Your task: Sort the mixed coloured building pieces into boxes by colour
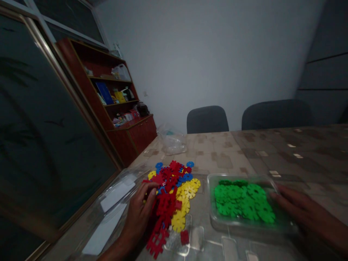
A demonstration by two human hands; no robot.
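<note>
My right hand (296,204) grips the right end of a clear plastic container (210,199); the hand and that end are blurred. Inside it lie green flower-shaped plastic discs (244,201), heaped in overlapping layers. To the left, my left hand (140,204) rests at the near-left side of a mixed pile of plastic pieces. Its fingers are loosely curved, thumb and forefinger apart, with nothing visible between them. Red interlocking pieces (165,206) lie beside its fingertips. Yellow discs (187,195) run along the pile's right side, and blue discs (190,164) show at the back.
Clear plastic packaging with white cards (116,195) lies at the table's left edge. A crumpled clear bag or tray (174,141) stands at the back. Patterned cloth covers the table (223,152). Two dark chairs (208,119) are beyond it, and a wooden shelf unit (130,132) stands at the left.
</note>
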